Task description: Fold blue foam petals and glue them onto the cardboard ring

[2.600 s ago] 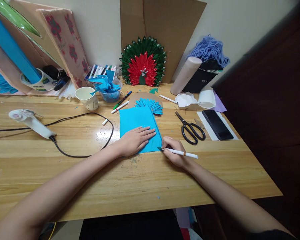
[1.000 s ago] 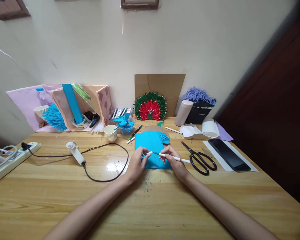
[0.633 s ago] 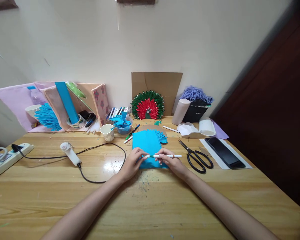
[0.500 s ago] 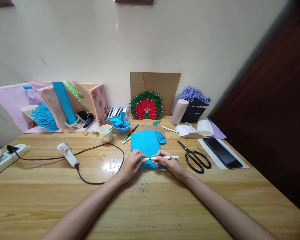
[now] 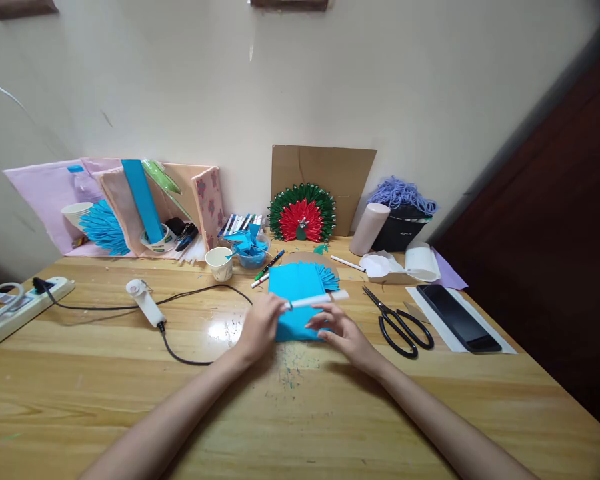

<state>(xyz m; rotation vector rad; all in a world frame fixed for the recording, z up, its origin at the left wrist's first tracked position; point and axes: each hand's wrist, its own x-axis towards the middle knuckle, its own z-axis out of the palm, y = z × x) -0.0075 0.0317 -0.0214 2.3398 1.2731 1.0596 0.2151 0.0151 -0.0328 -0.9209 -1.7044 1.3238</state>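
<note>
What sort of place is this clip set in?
Most likely a craft corner, perhaps at home: a wooden table bears a blue sheet, black-handled scissors and a red-and-green peacock decoration.

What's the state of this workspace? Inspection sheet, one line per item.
Surface: wooden table, small dark flecks in front of the blue sheet.
Job's things: blue sheet under the hands; marker above it, blurred.
Clutter: scissors and phone on the right; cup and tub farther back, left.
Hands: left hand grips the marker; right hand open beside it, contact unclear.
Cables: black cord loops from the white tool to the power strip, passing near the left hand.
Surroundings: cardboard leans on the wall.
Other people: nothing seen.
</note>
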